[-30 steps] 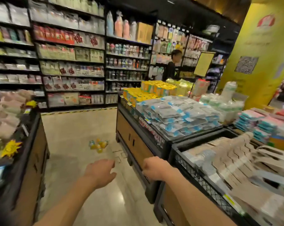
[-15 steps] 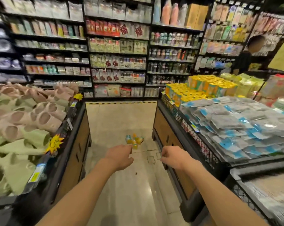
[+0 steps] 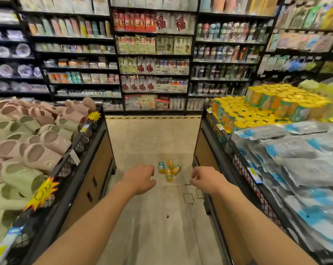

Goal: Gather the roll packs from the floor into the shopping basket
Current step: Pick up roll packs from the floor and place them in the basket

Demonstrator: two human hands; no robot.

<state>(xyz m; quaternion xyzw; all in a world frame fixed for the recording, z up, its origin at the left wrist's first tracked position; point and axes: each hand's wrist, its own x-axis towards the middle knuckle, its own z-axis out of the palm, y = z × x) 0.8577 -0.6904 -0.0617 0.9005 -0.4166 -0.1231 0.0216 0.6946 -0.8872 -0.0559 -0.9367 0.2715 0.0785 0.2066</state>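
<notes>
A person stands in a shop aisle with both bare arms stretched forward. Compared with a second ago the view has swung left and squared up to the aisle, and the roll packs (image 3: pixel 168 169) now lie straight ahead at twelve o'clock rather than off to the left — a sign, most likely, that the person is walking up to collect them and has not yet started picking up. The packs are a small, tight cluster of about four or five short cylinders, yellow-orange with teal labels, tumbled on their sides on the beige floor (image 3: pixel 158 226). The left hand (image 3: pixel 139 178) hangs at nine o'clock of the cluster, loosely curled and holding nothing. The right hand (image 3: pixel 207 179) sits at three o'clock, fingers lightly bent, also released. Neither touches a pack. No shopping basket is in view. Display bins flank the aisle: slippers (image 3: pixel 27 142) at left, yellow-lidded tubs (image 3: pixel 267 108) at right.
</notes>
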